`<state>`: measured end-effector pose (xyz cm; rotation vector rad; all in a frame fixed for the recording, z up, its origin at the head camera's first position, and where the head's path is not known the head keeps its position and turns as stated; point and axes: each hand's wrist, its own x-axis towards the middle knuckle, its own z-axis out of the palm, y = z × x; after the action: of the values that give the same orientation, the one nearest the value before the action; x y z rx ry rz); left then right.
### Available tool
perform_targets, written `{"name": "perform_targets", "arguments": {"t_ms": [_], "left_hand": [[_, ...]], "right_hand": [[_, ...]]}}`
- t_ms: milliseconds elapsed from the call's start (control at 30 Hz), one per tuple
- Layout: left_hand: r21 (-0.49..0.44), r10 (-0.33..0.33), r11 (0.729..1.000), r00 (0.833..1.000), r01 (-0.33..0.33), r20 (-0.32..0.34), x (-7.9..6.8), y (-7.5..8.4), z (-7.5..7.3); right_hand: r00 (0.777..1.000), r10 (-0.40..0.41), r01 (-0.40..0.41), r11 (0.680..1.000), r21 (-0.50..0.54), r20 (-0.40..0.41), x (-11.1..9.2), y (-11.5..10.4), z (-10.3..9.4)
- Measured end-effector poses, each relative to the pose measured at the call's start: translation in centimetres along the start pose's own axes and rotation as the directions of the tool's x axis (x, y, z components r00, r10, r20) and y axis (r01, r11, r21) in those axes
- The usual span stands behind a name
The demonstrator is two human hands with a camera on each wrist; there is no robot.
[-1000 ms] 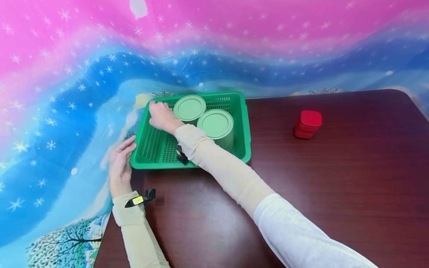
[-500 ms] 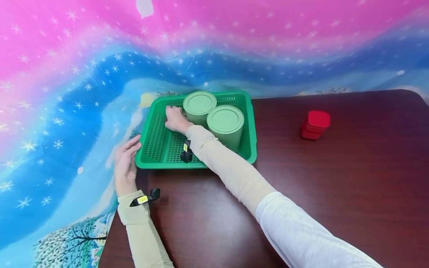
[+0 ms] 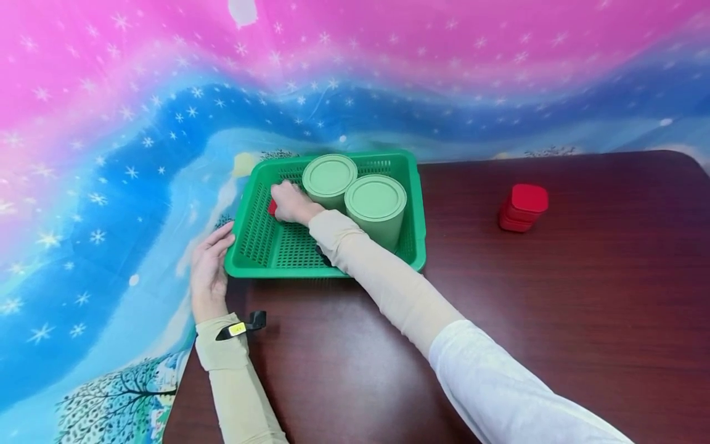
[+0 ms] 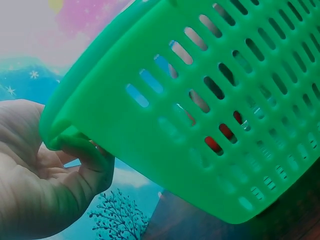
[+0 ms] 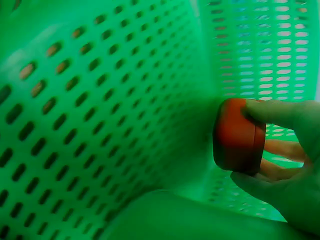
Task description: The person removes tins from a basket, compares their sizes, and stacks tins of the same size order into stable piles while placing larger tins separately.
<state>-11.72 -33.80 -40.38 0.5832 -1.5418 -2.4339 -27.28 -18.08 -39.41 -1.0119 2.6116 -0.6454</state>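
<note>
A green perforated plastic basket [image 3: 324, 273] stands on the table, with two pale green lidded canisters [image 3: 375, 198] upright in its right half. Inside it, my right hand [image 3: 293, 202] grips a small red rounded box [image 5: 239, 135]; the right wrist view shows thumb and fingers pinching it. From above, only a sliver of the red box is visible beside the knuckles. My left hand [image 3: 209, 268] holds the basket's left rim, its fingers curled beneath the lip in the left wrist view. Red also shows through the basket's slots there.
A second red box [image 3: 524, 208] stands apart on the dark wooden table [image 3: 554, 320], right of the basket. Behind and to the left hangs a printed pink and blue cloth [image 3: 388, 74], close to the basket's back and left sides.
My right hand has moved from the basket's back left corner inward, near the canisters, and the red box now shows in it. The left hand stays at the rim; the head view has shifted slightly.
</note>
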Motion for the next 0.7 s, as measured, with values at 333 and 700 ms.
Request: {"name": "perform_targets", "arguments": {"t_ms": [333,700], "left_hand": [[-0.005,-0.002,1.0,0.999,0.002,0.039,0.0,-0.1,0.0],[0.033,-0.022,0.999,1.0,0.021,0.018,-0.3,-0.1,0.0]], "right_hand": [[0.996,-0.074,0.07,0.995,0.074,0.044,-1.6,-3.4,-3.9],[0.993,-0.119,0.118,0.992,0.053,0.011,-3.9,-5.8,-7.1]]}}
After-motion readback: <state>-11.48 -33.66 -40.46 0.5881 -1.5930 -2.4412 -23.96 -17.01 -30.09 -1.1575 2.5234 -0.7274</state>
